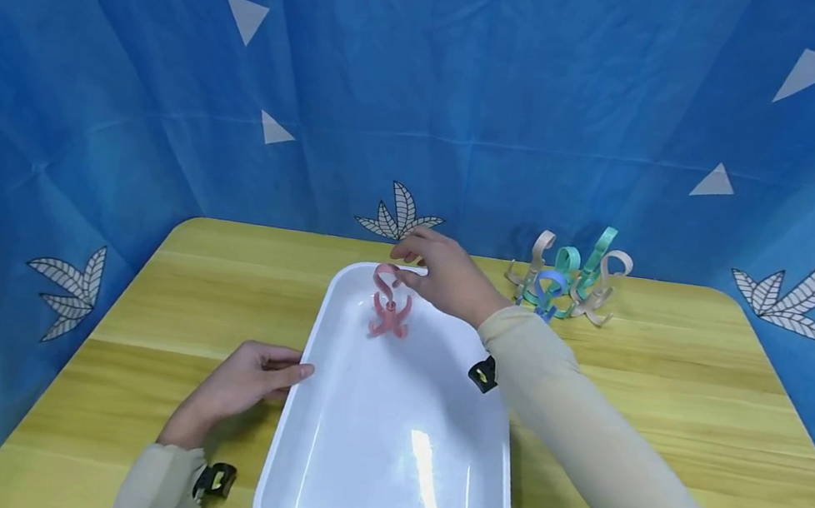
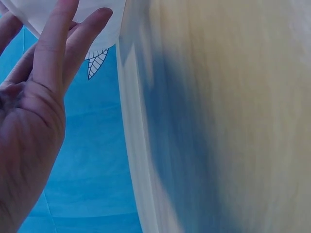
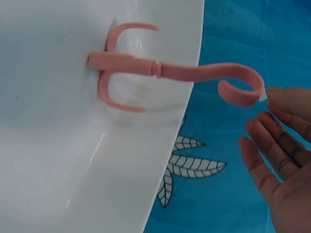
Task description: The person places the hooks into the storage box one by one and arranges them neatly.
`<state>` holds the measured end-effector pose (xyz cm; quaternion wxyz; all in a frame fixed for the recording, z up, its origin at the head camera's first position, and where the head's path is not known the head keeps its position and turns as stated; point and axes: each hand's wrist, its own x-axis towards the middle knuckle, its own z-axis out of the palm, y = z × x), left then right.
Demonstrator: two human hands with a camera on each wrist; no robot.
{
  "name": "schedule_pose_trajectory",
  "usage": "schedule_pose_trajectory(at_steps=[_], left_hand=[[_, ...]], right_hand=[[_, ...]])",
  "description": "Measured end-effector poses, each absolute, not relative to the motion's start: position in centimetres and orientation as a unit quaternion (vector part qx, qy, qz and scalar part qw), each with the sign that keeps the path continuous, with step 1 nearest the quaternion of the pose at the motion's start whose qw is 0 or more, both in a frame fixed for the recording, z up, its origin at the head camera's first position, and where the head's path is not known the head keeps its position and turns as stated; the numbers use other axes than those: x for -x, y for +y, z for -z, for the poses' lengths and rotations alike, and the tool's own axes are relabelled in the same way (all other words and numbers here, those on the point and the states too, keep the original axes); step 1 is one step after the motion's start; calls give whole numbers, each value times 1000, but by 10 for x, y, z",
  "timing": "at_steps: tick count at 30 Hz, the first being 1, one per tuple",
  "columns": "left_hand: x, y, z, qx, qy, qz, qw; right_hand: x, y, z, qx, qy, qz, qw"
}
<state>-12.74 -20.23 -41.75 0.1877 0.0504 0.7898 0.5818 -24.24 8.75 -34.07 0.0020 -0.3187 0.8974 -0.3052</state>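
Observation:
A pink hook (image 1: 388, 317) stands upright at the far end of a white tray (image 1: 275, 448), its prongs on the tray floor and its curved top upward. My right hand (image 1: 450, 276) is at that curved top. In the right wrist view its fingers (image 3: 262, 165) are spread and loosely bent beside the curl (image 3: 238, 94), with the thumb side closest. My left hand (image 1: 242, 382) holds the tray's left rim, thumb over the edge. Seen from the left wrist, its fingers (image 2: 48, 58) lie against the tray's outer wall (image 2: 104, 34).
Several similar hooks in beige, green and blue stand bunched together at the back right of the wooden table (image 1: 664, 384), among them a blue hook (image 1: 549, 291). A patterned blue curtain (image 1: 467, 127) hangs behind the table and along its sides.

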Motion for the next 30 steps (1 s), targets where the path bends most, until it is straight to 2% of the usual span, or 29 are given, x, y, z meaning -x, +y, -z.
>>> schedule_pose_trajectory(at_steps=[13, 30], left_hand=[[128, -203, 420, -62, 776, -599, 189], [129, -203, 420, -71, 771, -601, 198]], right_hand=[[234, 139, 334, 273, 903, 331, -23], [219, 218, 333, 218, 907, 350, -87]])
